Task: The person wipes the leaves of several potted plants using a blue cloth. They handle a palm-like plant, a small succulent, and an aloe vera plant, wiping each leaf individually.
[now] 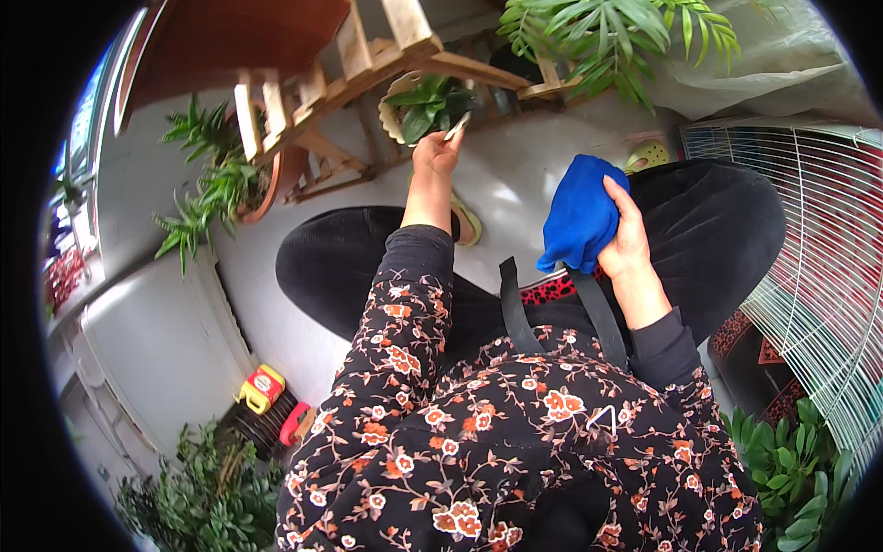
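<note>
My left hand (438, 153) reaches forward and grips the near rim of a cream scalloped flowerpot (392, 124), its fingertips partly hidden at the edge. Broad green leaves of a potted plant (426, 109) rise from that pot, beside a wooden plant stand (338, 86). In my right hand (628, 238) is a bunched blue cloth (583, 210), held above my right thigh, with the thumb lying along its side. The two hands are well apart, the right one nearer my body.
A terracotta pot (276, 186) with spiky succulents (207, 186) stands at the left. On the right is a white wire rack (821, 241). A palm-like plant (607, 34) hangs over the far side. A yellow jug (262, 388) stands at lower left, near leafy plants (214, 490).
</note>
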The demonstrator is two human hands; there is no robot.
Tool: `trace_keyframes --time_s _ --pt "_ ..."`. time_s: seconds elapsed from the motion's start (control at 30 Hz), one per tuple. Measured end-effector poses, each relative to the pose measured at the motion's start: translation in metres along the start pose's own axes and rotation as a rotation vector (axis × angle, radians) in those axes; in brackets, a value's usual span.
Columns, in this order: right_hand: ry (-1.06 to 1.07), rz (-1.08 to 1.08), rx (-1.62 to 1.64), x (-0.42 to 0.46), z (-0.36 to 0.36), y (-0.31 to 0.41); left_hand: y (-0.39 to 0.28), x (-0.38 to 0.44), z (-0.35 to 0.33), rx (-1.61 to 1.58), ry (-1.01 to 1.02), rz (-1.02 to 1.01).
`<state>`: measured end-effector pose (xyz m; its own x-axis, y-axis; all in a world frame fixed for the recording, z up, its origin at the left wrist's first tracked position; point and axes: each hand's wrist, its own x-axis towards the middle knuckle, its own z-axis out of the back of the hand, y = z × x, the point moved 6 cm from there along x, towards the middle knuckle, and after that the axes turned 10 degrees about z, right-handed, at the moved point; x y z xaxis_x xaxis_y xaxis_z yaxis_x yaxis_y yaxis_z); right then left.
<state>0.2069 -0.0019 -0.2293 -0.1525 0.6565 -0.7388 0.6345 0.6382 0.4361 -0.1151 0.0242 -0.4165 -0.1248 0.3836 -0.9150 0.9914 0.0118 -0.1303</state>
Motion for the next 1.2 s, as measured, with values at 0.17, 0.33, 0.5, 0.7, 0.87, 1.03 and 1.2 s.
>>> trace_keyframes --time_s 0.17,0.33,0.5,0.7,0.87,1.03,1.2 --pt "0.035 -0.013 -0.045 -0.011 -0.013 0.003 0.042 -0.079 0.006 -0.024 -0.08 0.159" --pt "0.095 0.066 -0.022 -0.036 -0.018 0.04 0.081 -0.174 0.013 0.128 0.081 0.183" --pt "0.139 0.322 -0.007 -0.067 -0.004 0.108 0.094 -0.26 0.009 0.58 0.323 0.111" --pt "0.198 0.499 0.003 -0.108 0.014 0.163 0.106 -0.33 -0.012 0.747 0.378 -0.024" --pt "0.15 0.651 -0.011 -0.145 0.033 0.197 0.114 -0.361 -0.021 0.912 0.424 -0.007" --pt "0.131 0.86 -0.076 -0.174 0.046 0.22 0.12 -0.368 -0.014 0.963 0.459 0.016" --pt "0.485 0.893 0.009 -0.175 0.039 0.215 0.125 -0.365 -0.003 0.959 0.443 0.025"
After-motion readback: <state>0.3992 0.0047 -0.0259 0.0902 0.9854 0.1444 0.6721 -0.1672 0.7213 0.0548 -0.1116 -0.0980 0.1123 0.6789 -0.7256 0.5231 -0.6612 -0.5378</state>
